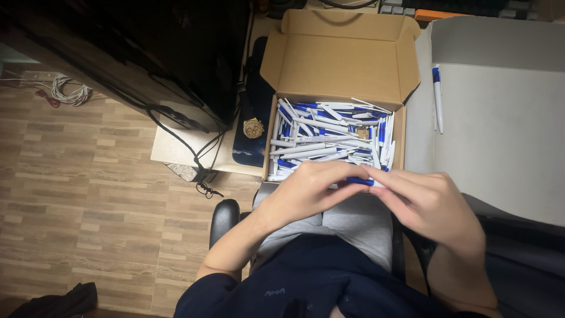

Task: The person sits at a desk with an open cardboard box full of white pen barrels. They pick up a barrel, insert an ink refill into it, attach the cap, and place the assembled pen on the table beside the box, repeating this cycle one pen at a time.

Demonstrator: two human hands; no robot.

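My left hand (309, 191) and my right hand (426, 203) meet over my lap, both gripping one white and blue pen (360, 181) held level between the fingertips. Just beyond the hands stands an open cardboard box (340, 59) filled with several white and blue pens (329, 138) lying in a jumble. One more white and blue pen (437, 97) lies alone on the grey lid of a box (500, 129) at the right.
A gold wristwatch (253, 127) lies on a dark pad left of the cardboard box. Black cables (176, 121) hang from the dark desk onto the wooden floor (88, 194). A keyboard edge (453, 7) shows at the top. A black chair armrest (225, 218) sits by my left arm.
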